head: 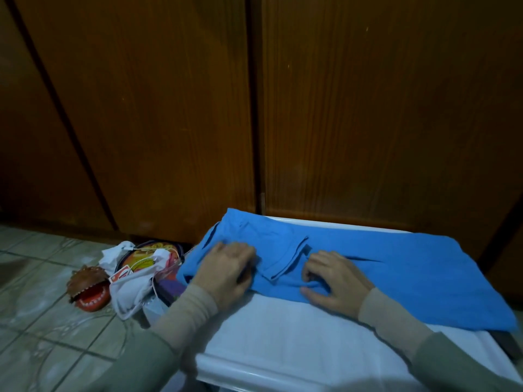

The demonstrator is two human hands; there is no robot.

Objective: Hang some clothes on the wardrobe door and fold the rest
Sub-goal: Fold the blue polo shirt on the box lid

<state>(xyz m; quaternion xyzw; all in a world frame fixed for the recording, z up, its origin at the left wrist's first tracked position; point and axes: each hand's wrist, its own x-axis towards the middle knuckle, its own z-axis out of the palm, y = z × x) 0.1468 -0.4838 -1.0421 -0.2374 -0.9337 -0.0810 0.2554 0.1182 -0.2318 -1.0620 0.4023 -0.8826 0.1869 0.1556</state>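
Observation:
A blue polo shirt lies across a white table, its collar toward the left end. My left hand grips a bunch of the blue fabric beside the collar, with the fingers curled into the cloth. My right hand lies on the shirt just right of the collar, its fingertips and thumb pinching a fold near the front edge. Brown wooden wardrobe doors stand shut right behind the table.
On the tiled floor left of the table lies a clutter pile: a white cloth, a round orange-printed item and a brown toy with a toothed red mouth. A dark item pokes out under the shirt's right end.

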